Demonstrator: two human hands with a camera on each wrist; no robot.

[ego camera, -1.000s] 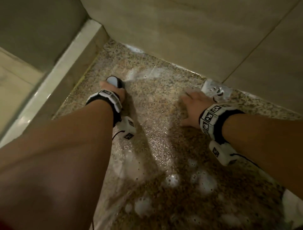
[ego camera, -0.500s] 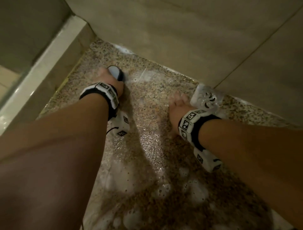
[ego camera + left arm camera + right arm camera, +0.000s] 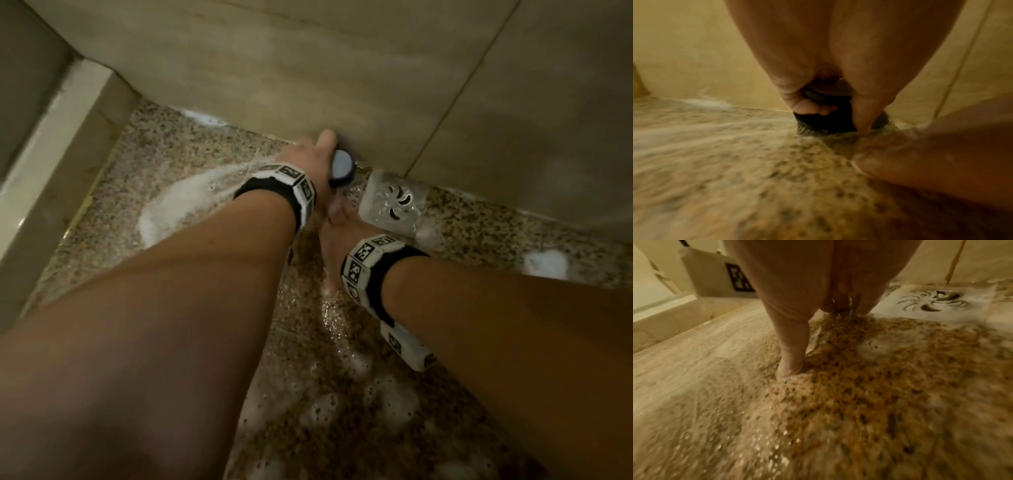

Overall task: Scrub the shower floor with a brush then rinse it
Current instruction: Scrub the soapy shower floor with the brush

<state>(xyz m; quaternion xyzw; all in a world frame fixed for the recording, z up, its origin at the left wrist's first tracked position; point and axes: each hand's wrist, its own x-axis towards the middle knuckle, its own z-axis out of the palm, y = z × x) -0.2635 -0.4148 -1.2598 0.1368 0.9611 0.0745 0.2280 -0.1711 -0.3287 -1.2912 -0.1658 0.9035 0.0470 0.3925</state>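
Note:
My left hand (image 3: 313,159) grips a round dark scrub brush (image 3: 340,168) and presses it on the speckled shower floor (image 3: 178,161) right at the foot of the back wall. In the left wrist view the fingers curl over the brush (image 3: 824,120), whose bristles touch the wet floor (image 3: 735,162). My right hand (image 3: 337,228) lies flat on the floor just below the brush, beside the drain cover. In the right wrist view the right hand (image 3: 791,356) has its fingers straight and its thumb tip on the wet stone (image 3: 859,394).
A square metal drain cover (image 3: 394,202) sits by the wall, also seen as drain cover (image 3: 931,303). White foam (image 3: 178,205) lies to the left, more suds near me. A raised curb (image 3: 61,144) bounds the left side; tiled wall (image 3: 308,68) closes the back.
My left hand has carried the brush from the left part of the floor rightward to the back wall near the drain. My right hand stayed planted by the drain.

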